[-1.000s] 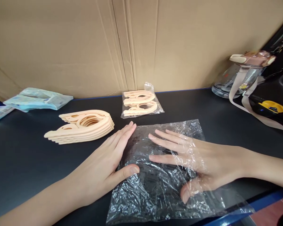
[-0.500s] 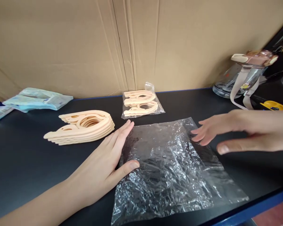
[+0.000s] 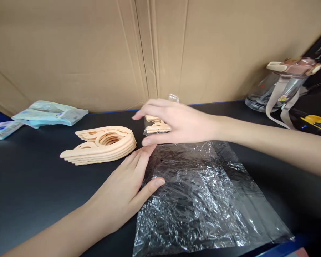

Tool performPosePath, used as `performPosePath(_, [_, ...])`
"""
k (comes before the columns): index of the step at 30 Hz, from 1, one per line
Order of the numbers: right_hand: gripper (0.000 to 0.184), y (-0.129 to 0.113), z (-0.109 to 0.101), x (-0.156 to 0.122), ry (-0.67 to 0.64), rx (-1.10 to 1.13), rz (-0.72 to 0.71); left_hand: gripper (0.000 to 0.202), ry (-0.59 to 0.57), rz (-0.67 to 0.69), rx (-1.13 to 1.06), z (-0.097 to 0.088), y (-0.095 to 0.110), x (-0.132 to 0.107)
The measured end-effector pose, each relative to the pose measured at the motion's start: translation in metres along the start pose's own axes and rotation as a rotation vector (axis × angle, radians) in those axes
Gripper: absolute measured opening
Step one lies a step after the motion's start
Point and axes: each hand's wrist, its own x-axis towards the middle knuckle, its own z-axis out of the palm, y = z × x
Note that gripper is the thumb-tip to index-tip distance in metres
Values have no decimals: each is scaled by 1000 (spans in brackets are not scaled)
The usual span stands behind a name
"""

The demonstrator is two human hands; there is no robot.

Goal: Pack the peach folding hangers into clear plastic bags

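Below, black tabletop [image 3: 37,189]; behind, cardboard [image 3: 82,53]; left hand [image 3: 131,185] spread on plastic [image 3: 195,207], right hand [image 3: 179,121] uncurled.

Right hand [image 3: 173,123] blocks most of the wrapped packet [image 3: 158,127]: only a lower-left bit of its contents and a scrap of film at the top show. Can't tell if they touch. Same hand's fingers slightly blurred. Left forearm [image 3: 66,228] cut by bottom edge, right forearm [image 3: 273,142] by right edge. Small pack [image 3: 4,131] clipped at left edge; its print is unreadable.
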Motion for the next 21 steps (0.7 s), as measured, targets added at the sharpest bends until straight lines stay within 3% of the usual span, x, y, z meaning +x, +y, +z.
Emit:
performPosePath(4, [67, -6, 31, 42, -65, -1, 23, 63, -14, 43, 60, -2, -2, 0])
performPosePath(8, [71, -11, 50, 63, -60, 22, 51, 62, -45, 33, 82, -3, -3, 0])
performPosePath(21, [59, -14, 65, 75, 21, 69, 57, 62, 9, 51, 95, 3, -8, -1])
